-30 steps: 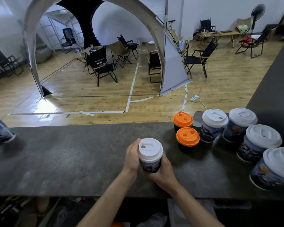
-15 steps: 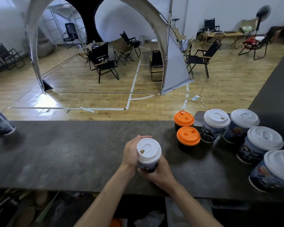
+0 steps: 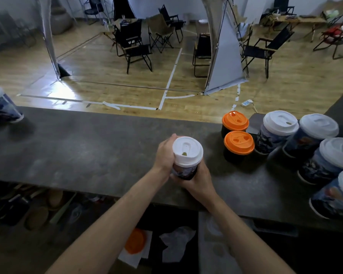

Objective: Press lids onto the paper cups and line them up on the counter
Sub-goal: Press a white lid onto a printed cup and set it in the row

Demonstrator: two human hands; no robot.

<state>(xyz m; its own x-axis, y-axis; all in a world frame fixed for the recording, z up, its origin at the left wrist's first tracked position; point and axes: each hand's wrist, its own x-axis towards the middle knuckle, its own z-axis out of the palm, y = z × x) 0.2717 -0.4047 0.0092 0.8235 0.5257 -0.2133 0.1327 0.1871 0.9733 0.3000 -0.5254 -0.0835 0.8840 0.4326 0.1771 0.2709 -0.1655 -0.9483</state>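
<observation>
Left hand (image 3: pixel 164 153) and right hand (image 3: pixel 198 179) both close their grip round one held cup (image 3: pixel 185 172) with a white lid (image 3: pixel 187 151), near the middle of the worktop (image 3: pixel 87 151). Right of it stand two orange-lidded cups (image 3: pixel 239 143) and four white-lidded cups (image 3: pixel 280 123); one lone cup (image 3: pixel 2 107) sits far left

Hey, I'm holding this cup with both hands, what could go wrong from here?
1. Your left hand and right hand grip the cup from both sides; a hard grip might buckle the paper and pop the lid.
2. The lid's sip hole is open, so tipping could spill any contents.
3. The orange-lidded cups stand close by; setting this one down there could knock them.
</observation>
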